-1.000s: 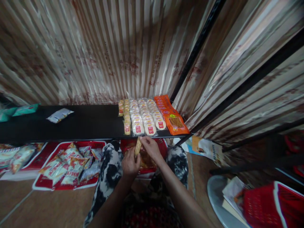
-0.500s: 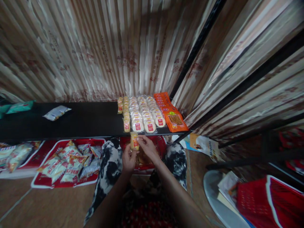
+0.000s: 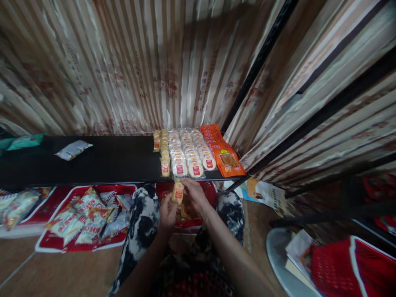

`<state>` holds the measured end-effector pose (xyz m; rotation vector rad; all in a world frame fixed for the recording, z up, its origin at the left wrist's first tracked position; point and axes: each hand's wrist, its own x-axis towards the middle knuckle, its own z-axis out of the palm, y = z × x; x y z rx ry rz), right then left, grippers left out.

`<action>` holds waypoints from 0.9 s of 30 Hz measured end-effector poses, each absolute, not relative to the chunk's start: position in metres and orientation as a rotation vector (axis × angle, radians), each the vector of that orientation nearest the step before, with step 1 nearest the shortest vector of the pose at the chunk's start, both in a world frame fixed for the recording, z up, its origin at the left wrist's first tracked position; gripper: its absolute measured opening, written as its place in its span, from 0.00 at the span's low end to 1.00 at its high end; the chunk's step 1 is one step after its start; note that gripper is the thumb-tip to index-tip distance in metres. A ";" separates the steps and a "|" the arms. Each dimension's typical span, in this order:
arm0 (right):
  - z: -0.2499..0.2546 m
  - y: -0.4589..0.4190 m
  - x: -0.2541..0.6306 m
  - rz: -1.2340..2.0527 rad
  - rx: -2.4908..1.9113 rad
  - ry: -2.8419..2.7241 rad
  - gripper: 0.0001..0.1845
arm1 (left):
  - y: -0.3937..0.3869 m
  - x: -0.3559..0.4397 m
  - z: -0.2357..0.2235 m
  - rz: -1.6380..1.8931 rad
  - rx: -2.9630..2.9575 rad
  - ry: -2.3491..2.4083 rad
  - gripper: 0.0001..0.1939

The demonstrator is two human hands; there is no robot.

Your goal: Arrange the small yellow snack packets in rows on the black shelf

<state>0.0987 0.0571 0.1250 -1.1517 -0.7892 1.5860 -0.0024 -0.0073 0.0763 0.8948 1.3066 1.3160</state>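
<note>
In the head view, with the black shelf as landmark, a yellow wrapped biscuit packet is just below its front edge. The left hand has its grip pinched on the packet's lower end; the right hand has its grip on the upper part. A loose pinch on the wrapper could, I judge, drop the packet into the red basket below the shelf; lifting too close could snag the edge or skew the round wrapped crackers lined up there.

Yellow packets lie in rows on the shelf beside the crackers, orange snack bags at its right end. There, a dark post limits sideways reach.
</note>
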 end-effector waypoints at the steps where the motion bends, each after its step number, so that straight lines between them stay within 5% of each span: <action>1: 0.125 0.059 0.099 1.571 -1.164 -0.802 0.13 | -0.007 -0.001 0.074 1.323 0.894 1.308 0.24; 27: 0.134 0.090 0.102 1.338 -1.241 -1.158 0.13 | -0.001 -0.004 0.106 1.295 0.884 1.310 0.20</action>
